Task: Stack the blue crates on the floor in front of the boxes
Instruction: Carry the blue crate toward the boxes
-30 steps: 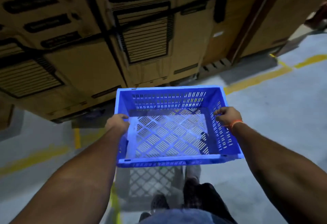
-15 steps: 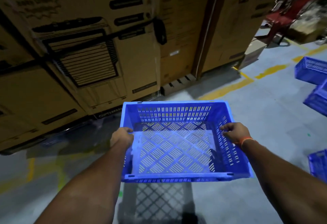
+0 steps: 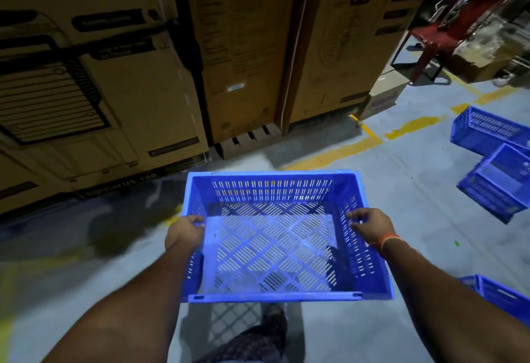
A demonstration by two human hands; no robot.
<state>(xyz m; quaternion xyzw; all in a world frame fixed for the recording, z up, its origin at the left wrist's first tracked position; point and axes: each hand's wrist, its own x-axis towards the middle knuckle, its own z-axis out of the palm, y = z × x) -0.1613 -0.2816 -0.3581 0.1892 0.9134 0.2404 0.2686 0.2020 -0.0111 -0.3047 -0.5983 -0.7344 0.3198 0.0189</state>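
Crate [image 3: 275, 242], blue and empty, is held level above the grey floor [image 3: 401, 190], its slotted bottom casting a lattice shadow below. It is gripped at both side walls: the left hand [image 3: 183, 233] is closed over the left rim, with the fingers [image 3: 196, 219] curled inside, and the right hand [image 3: 370, 226] is closed over the right rim, an orange band [image 3: 387, 240] being worn at that wrist. Tall cardboard boxes [image 3: 243, 47] are seen just beyond the crate, standing along a yellow floor line [image 3: 335, 153]. Well to the right, three more blue crates [image 3: 493, 162] are seen on the floor, two tilted against each other and one cut off by the frame edge. A red chair [image 3: 447, 32] is seen at upper right.
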